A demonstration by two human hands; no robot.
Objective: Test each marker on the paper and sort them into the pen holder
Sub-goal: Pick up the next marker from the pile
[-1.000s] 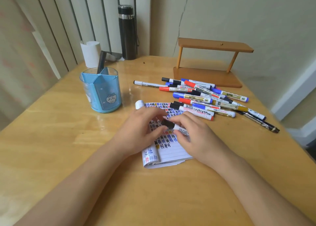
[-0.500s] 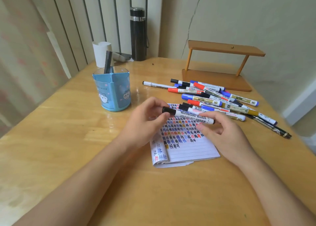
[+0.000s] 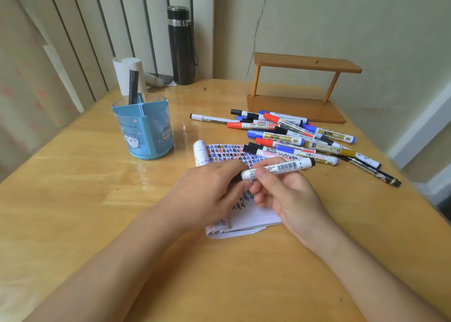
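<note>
Showing a barcode, the marker [image 3: 283, 167] is pinched by right hand [image 3: 292, 199]; left hand [image 3: 205, 195] grips its half-hidden black end.

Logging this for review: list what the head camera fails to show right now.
- Head view: the marker has its left end buried in the left hand; cap on or off is unclear.
- Head view: the left hand and right hand cover the middle of the paper.
- Head view: labels in the marker pile are too small to read.
</note>
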